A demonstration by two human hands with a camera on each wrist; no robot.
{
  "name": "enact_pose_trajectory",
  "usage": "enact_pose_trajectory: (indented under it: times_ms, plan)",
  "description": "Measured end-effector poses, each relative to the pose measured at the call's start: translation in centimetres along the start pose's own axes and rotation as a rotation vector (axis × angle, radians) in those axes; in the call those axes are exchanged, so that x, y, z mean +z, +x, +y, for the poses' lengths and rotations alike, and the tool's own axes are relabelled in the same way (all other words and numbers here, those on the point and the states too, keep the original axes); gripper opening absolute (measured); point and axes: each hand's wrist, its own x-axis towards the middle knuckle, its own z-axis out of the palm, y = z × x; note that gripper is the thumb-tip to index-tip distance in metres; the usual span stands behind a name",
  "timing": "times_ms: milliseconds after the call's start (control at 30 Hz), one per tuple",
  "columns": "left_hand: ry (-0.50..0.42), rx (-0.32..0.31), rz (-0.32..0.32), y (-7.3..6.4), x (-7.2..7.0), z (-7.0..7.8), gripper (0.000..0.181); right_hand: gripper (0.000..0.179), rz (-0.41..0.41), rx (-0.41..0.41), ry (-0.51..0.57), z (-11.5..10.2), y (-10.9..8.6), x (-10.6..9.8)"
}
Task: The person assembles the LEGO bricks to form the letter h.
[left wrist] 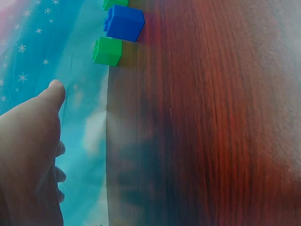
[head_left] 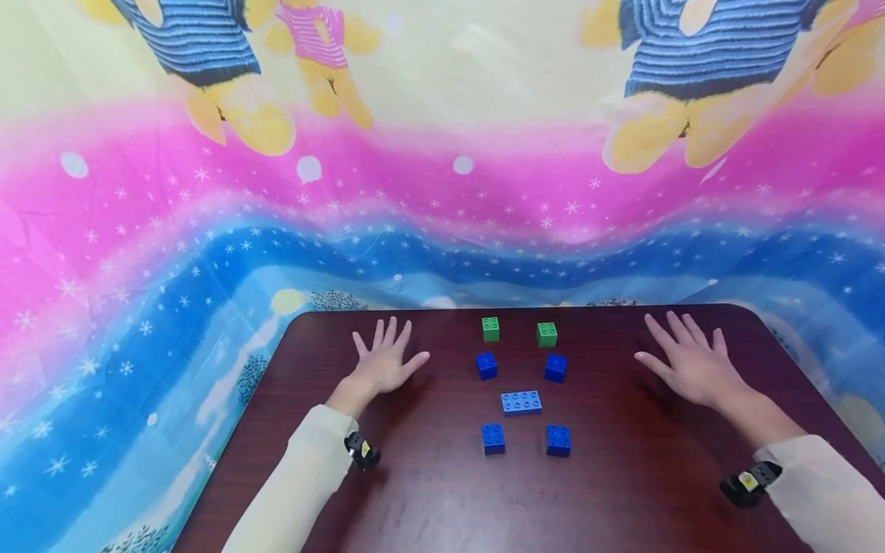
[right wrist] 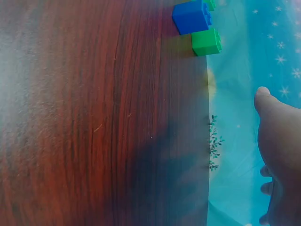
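Note:
My left hand (head_left: 380, 364) is at the left of the dark wooden table, fingers straight and spread, holding nothing. Over on the right, my right hand (head_left: 694, 369) has its fingers spread the same way and holds nothing either. Between them stand toy building bricks: a green brick (head_left: 491, 329) and another green brick (head_left: 547, 334) at the back, then a dark blue brick (head_left: 487, 365) and its match (head_left: 555, 368). A longer light blue brick (head_left: 522, 402) lies in the middle. Nearer me are two more dark blue bricks, one left (head_left: 493, 438), one right (head_left: 558, 440).
The table (head_left: 415, 491) has rounded far corners. Behind it hangs a patterned cloth (head_left: 442, 192) with bears and snowflakes, reaching down past the left, right and far edges. Each wrist wears a small black camera, one on the left (head_left: 362, 451), one on the right (head_left: 750, 484).

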Motion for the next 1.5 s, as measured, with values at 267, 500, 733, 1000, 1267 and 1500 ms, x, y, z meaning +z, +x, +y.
enact_pose_trajectory:
  times_ms: [267,500,733,1000,1267,1500]
  plan:
    - [-0.09,0.049,-0.007,-1.4,0.1,-1.0,0.082,0.078,0.027,-0.033,0.062,-0.3,-1.5,-0.4]
    - [-0.158,0.115,0.004,-2.9,0.3,-1.7,0.082,0.072,0.085,-0.086,0.174,-0.2,-3.1,-0.1]
    - [-0.222,0.177,0.019,-4.6,0.7,-1.8,0.081,0.066,0.045,-0.084,0.339,-0.4,-4.9,0.8]
    - [-0.296,0.258,0.052,-6.0,1.0,-1.1,0.077,0.057,0.03,-0.046,0.398,-1.5,-6.4,1.7]
    - [-0.439,0.292,0.056,-6.7,1.6,-0.1,0.084,0.062,-0.049,-0.064,0.492,-3.2,-6.8,2.6]
    - [-0.585,0.336,0.1,-7.0,2.6,0.6,0.076,0.065,-0.076,-0.098,0.596,-4.4,-6.8,3.9]
